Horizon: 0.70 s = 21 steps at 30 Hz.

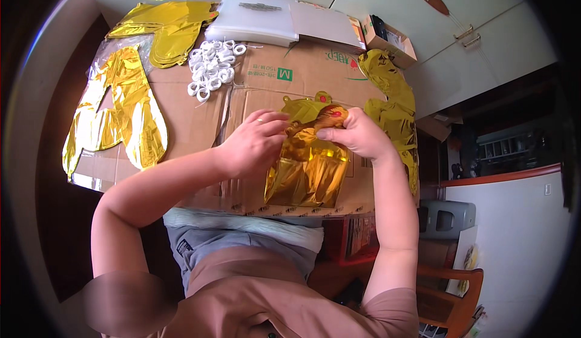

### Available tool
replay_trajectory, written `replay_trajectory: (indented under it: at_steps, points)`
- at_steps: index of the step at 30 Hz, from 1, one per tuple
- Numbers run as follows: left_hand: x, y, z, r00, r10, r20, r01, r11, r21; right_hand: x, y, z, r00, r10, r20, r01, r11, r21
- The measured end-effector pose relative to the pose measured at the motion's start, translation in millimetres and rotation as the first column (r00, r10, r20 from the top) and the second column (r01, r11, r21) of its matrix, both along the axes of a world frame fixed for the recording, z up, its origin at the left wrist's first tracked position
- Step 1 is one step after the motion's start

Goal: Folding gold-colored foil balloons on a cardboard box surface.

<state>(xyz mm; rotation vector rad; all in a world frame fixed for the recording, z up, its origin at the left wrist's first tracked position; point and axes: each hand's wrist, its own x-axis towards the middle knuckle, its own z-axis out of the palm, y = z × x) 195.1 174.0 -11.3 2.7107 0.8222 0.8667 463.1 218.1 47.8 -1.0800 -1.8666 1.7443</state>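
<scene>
A flat, uninflated gold foil balloon (308, 177) lies in front of me, its upper edge lifted and folded over. My right hand (360, 134) pinches that edge between thumb and fingers, beside a small red spot. At the upper left of the same foil is my left hand (259, 141), its fingers bent and closed against the edge; their tips are partly hidden. More gold foil with a red spot (322, 98) shows just beyond both hands.
Cardboard (181, 120) covers the table. On it are a gold letter-shaped balloon (130, 111), more folded gold foil (175, 29), several white string coils (212, 65), a stack of clear plastic sheets (251, 20), and crumpled gold foil (392, 117) at right. A small box (393, 41) stands behind.
</scene>
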Motion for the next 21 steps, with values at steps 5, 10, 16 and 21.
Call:
replay_trajectory:
  at_steps: [5,10,16,21]
  points:
    - [-8.0,-58.2,1.1,0.951,0.278,0.135,-0.227,0.925,-0.306,-11.4,20.1,-17.7,0.983,0.012,0.185,-0.011,1.0,-0.01]
    - [1.2,-92.0,4.3,0.968,0.173,0.18,-0.164,0.984,-0.067,-13.0,21.8,-45.8,0.964,-0.031,0.263,0.016,0.998,0.062]
    - [13.6,-100.2,-13.1,0.994,0.059,0.093,-0.056,0.998,-0.034,-14.9,-8.7,-32.2,0.854,-0.384,0.351,0.116,0.798,0.591]
    - [10.9,-100.6,-10.2,0.985,0.093,0.147,-0.081,0.993,-0.081,3.3,-78.7,-21.3,0.727,-0.667,0.164,0.049,0.289,0.956]
